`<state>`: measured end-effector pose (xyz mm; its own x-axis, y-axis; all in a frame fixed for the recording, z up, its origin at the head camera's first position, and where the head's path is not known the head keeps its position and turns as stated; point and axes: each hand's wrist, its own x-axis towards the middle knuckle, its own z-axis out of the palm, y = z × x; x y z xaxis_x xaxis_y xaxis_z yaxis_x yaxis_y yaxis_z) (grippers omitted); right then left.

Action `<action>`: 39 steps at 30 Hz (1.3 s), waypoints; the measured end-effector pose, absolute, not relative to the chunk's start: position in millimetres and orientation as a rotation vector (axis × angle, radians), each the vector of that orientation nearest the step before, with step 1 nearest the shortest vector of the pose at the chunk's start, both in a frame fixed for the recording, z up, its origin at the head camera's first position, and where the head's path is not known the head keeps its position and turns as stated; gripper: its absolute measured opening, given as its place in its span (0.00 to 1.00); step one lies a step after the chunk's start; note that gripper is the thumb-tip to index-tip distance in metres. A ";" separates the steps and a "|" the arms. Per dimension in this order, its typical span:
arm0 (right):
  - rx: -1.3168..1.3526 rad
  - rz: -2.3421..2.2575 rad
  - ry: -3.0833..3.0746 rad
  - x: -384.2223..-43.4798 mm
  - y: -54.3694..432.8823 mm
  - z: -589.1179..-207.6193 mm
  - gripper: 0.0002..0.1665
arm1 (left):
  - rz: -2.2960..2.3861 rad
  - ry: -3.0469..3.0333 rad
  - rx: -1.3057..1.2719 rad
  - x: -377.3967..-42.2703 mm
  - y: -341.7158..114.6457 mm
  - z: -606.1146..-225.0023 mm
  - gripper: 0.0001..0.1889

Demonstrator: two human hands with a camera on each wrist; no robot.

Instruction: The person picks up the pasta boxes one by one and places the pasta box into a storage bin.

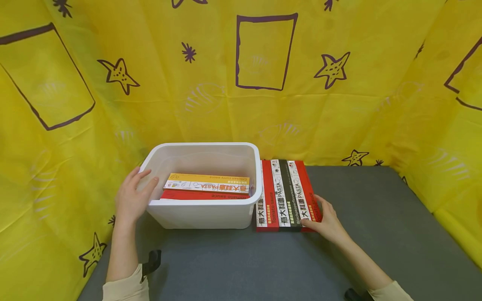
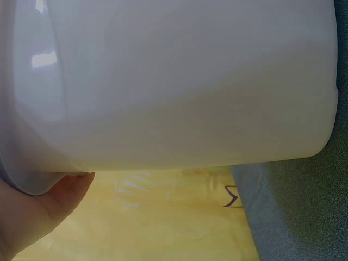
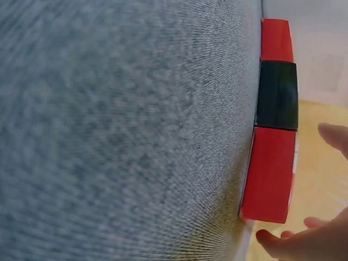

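Note:
A white plastic bin (image 1: pixel 203 214) stands on the grey tabletop, with a yellow pasta box (image 1: pixel 211 179) and a red pasta box (image 1: pixel 199 195) inside it. My left hand (image 1: pixel 132 196) holds the bin's left rim, thumb over the inside and fingers along the outside; the left wrist view shows fingers (image 2: pixel 68 198) at the rim. Right of the bin lie a red box (image 1: pixel 268 188), a black pasta box (image 1: pixel 288 192) and another red box (image 1: pixel 306 184), side by side. Around the rightmost box my right hand (image 1: pixel 329 221) is spread, thumb over its top and fingers at its right side.
A yellow patterned curtain (image 1: pixel 211 113) rises behind the table and along both sides. Grey tabletop (image 1: pixel 233 267) extends in front of the bin and to the right of the boxes. Dark straps (image 1: pixel 152 261) sit at the wrists, by the beige sleeves (image 1: pixel 126 289).

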<state>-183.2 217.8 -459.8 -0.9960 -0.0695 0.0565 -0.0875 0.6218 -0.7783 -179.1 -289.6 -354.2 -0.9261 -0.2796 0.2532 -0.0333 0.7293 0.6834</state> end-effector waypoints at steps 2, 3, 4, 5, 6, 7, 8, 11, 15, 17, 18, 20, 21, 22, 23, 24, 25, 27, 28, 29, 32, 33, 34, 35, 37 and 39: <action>0.123 1.377 -2.813 -183.4 218.8 -461.5 0.57 | -1.014 -2.588 0.243 -179.0 -289.6 -354.2 0.30; 0.118 1.399 -2.813 -183.4 219.2 -462.1 0.58 | -1.011 -2.587 0.241 -178.9 -289.4 -354.1 0.30; 0.114 1.422 -2.813 -183.2 219.7 -462.8 0.59 | -1.010 -2.585 0.241 -178.9 -289.3 -354.1 0.30; 0.111 1.444 -2.814 -183.2 220.3 -463.7 0.59 | -1.005 -2.585 0.239 -178.8 -289.3 -354.1 0.30; 0.112 1.463 -2.815 -183.3 221.0 -464.7 0.60 | -1.003 -2.583 0.239 -179.0 -289.3 -354.3 0.30; 0.113 1.484 -2.814 -183.3 221.6 -465.7 0.61 | -1.001 -2.583 0.238 -179.0 -289.3 -354.3 0.30; 0.113 1.506 -2.817 -183.3 222.1 -466.5 0.62 | -1.002 -2.584 0.239 -179.2 -289.4 -354.5 0.30; 0.121 1.519 -2.841 -184.0 224.2 -469.7 0.64 | -0.996 -2.586 0.237 -179.0 -289.4 -354.6 0.29; 0.139 1.489 -2.886 -185.8 226.6 -472.8 0.65 | -0.995 -2.587 0.240 -179.0 -289.6 -354.7 0.29; 0.153 1.480 -2.897 -186.9 227.5 -473.8 0.65 | -0.997 -2.588 0.241 -178.9 -289.6 -354.5 0.29; 0.165 1.473 -2.898 -187.5 227.8 -474.3 0.65 | -0.999 -2.588 0.243 -179.0 -289.6 -354.6 0.29; 0.192 1.455 -2.894 -188.8 228.4 -475.3 0.65 | -1.005 -2.587 0.246 -179.0 -289.5 -354.5 0.30; 0.207 1.449 -2.889 -189.2 228.4 -475.6 0.64 | -1.009 -2.587 0.247 -179.0 -289.5 -354.4 0.30; 0.220 1.440 -2.886 -189.7 228.5 -475.9 0.64 | -1.010 -2.587 0.248 -179.0 -289.5 -354.4 0.30; 0.230 1.429 -2.882 -190.1 228.5 -476.1 0.64 | -1.012 -2.586 0.249 -179.2 -289.6 -354.4 0.30; 0.239 1.418 -2.881 -190.5 228.6 -476.4 0.64 | -1.017 -2.585 0.253 -179.3 -289.6 -354.4 0.30; 0.241 1.410 -2.883 -190.7 228.6 -476.5 0.64 | -1.018 -2.585 0.253 -179.2 -289.6 -354.3 0.30; 0.247 1.404 -2.884 -191.0 228.8 -476.8 0.64 | -1.026 -2.584 0.259 -178.9 -289.4 -354.0 0.30; 0.246 1.403 -2.886 -191.3 229.0 -477.1 0.64 | -1.030 -2.584 0.263 -178.9 -289.3 -353.9 0.30; 0.245 1.407 -2.888 -191.4 229.2 -477.1 0.64 | -1.034 -2.584 0.266 -178.9 -289.1 -353.8 0.30; 0.246 1.416 -2.896 -191.9 230.6 -477.5 0.64 | -1.038 -2.582 0.268 -178.9 -289.0 -354.0 0.30; 0.241 1.419 -2.898 -192.0 231.0 -477.5 0.64 | -1.035 -2.581 0.264 -178.9 -289.1 -354.1 0.30; 0.236 1.419 -2.905 -192.0 231.6 -477.4 0.65 | -1.034 -2.579 0.262 -179.1 -289.2 -354.2 0.29; 0.233 1.415 -2.910 -192.0 232.3 -477.3 0.65 | -1.032 -2.579 0.257 -179.1 -289.2 -354.3 0.29; 0.218 1.395 -2.924 -192.1 233.8 -477.4 0.65 | -1.029 -2.578 0.254 -179.3 -289.4 -354.4 0.29; 0.211 1.393 -2.927 -192.1 235.1 -477.4 0.65 | -1.028 -2.579 0.251 -179.5 -289.5 -354.5 0.29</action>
<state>-192.1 235.1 -477.4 -0.9858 -0.1626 -0.0407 -0.0710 0.6250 -0.7774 -179.5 -289.5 -354.5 -0.9224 -0.2893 0.2558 -0.0339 0.7206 0.6926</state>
